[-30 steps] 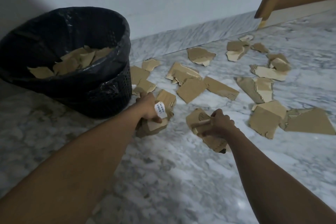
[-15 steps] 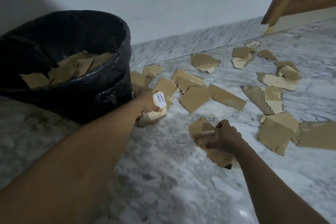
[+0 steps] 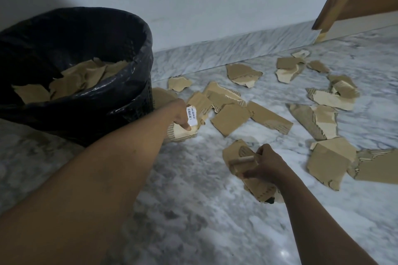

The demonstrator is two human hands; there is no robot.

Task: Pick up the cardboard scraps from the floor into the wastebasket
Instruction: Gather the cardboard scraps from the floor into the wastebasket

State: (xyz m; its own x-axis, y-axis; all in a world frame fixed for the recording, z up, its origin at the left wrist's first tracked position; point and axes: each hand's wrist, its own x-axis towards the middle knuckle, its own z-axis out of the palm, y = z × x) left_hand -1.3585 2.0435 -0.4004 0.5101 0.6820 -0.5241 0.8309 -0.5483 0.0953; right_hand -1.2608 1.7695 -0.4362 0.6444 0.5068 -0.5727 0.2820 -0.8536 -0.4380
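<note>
The left hand (image 3: 178,114) clenches labelled scraps (image 3: 183,133) just right of the wastebasket (image 3: 120,112); the right hand (image 3: 268,164) grips folded scraps (image 3: 233,154), seemingly several, nearer. Squeeze both bundles firmly, lift over the rim, then release inside.

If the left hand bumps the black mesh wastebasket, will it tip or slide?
Probably it slides rather than tips: the black mesh wastebasket looks wide and squat. It is likely light, showing only torn brown cardboard scraps inside, and the polished marble floor seems slippery.
</note>
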